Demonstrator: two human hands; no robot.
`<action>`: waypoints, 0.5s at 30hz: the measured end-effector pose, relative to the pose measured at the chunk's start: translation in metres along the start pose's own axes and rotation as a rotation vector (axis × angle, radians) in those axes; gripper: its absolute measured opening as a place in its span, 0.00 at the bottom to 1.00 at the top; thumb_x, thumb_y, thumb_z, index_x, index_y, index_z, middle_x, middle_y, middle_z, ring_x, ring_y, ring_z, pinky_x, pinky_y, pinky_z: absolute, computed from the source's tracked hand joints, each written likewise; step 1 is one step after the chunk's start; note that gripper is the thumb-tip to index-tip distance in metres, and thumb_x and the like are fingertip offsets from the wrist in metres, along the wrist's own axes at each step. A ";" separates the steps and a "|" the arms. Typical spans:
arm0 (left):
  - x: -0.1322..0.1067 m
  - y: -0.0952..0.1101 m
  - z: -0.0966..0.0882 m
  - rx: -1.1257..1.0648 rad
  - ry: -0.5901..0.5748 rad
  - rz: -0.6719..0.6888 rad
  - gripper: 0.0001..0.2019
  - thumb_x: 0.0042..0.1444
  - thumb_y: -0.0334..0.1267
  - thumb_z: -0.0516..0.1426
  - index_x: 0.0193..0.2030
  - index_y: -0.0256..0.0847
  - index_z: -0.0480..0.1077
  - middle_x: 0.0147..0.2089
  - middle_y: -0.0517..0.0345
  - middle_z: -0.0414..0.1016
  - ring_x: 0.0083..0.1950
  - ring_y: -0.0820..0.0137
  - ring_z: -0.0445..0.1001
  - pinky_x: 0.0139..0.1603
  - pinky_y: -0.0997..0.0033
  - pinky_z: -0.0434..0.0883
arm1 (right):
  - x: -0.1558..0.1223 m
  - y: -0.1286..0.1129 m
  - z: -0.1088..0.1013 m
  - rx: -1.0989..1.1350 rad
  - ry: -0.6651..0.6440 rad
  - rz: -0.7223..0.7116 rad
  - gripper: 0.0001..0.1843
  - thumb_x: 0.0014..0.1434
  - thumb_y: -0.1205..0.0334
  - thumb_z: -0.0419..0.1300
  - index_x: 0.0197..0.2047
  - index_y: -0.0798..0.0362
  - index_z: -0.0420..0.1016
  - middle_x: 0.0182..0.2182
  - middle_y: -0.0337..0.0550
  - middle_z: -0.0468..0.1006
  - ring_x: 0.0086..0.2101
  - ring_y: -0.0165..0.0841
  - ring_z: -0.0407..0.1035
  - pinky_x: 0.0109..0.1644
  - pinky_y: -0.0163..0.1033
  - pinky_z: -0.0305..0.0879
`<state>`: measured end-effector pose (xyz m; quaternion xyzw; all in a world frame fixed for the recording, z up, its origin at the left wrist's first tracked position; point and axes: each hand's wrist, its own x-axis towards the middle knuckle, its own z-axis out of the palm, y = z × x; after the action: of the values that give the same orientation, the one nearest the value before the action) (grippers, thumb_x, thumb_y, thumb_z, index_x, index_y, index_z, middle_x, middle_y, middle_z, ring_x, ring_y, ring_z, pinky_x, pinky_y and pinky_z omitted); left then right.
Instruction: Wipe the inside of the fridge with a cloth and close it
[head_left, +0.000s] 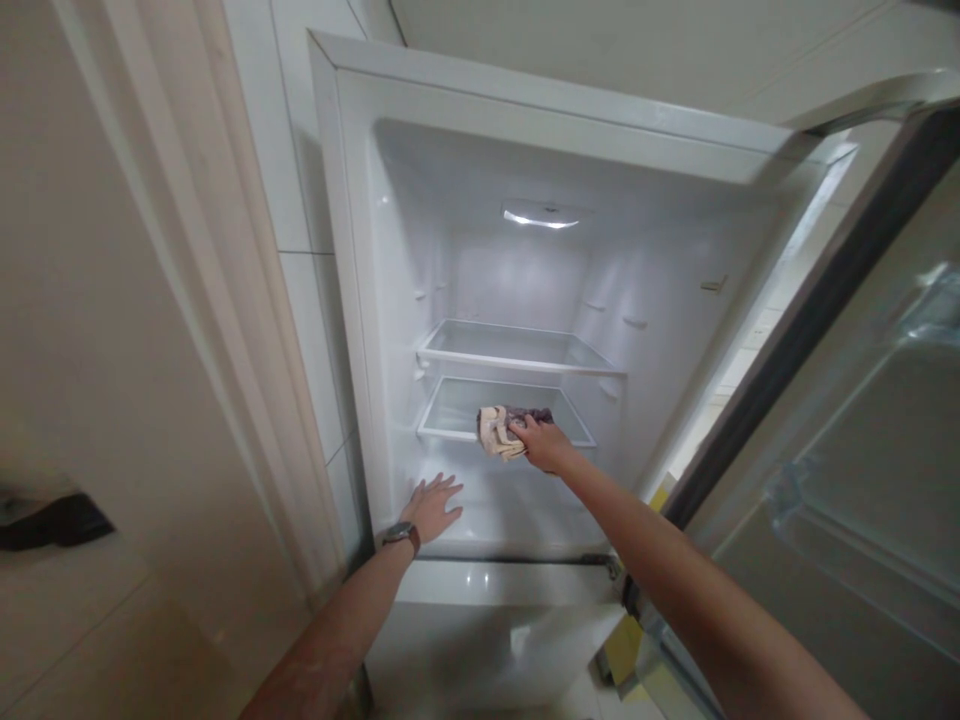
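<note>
An open white refrigerator [405, 220] stands in front of me. My right hand [546, 446] grips a folded cloth [495, 432], cream with dark brown parts, at the front of the lower glass shelf [454, 405]. Whether the cloth touches the shelf I cannot tell. My left hand [433, 507] has its fingers spread near the bottom left of the compartment, by the inner side wall, and holds nothing. A dark watch [403, 537] is on that wrist. Above the cloth sits the upper glass shelf [517, 345].
The refrigerator door [847, 450] swings open on the right, with clear door bins [862, 560]. A lit lamp [544, 215] is at the compartment's back top. A pale door frame [225, 260] runs along the left. Something yellow [622, 650] shows below the hinge.
</note>
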<state>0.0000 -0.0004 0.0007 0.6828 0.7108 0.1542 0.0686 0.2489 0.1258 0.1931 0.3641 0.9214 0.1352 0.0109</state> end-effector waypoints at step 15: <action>-0.004 0.005 -0.005 -0.026 -0.022 0.000 0.29 0.63 0.49 0.56 0.72 0.54 0.67 0.79 0.61 0.58 0.82 0.55 0.49 0.80 0.37 0.44 | 0.110 -0.073 -0.036 2.430 0.484 0.152 0.16 0.69 0.54 0.54 0.52 0.52 0.77 0.40 0.44 0.85 0.41 0.37 0.81 0.53 0.46 0.79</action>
<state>0.0029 -0.0054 0.0067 0.6834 0.7080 0.1560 0.0855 0.1151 0.1401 0.2181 0.1564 0.4042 -0.7419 -0.5116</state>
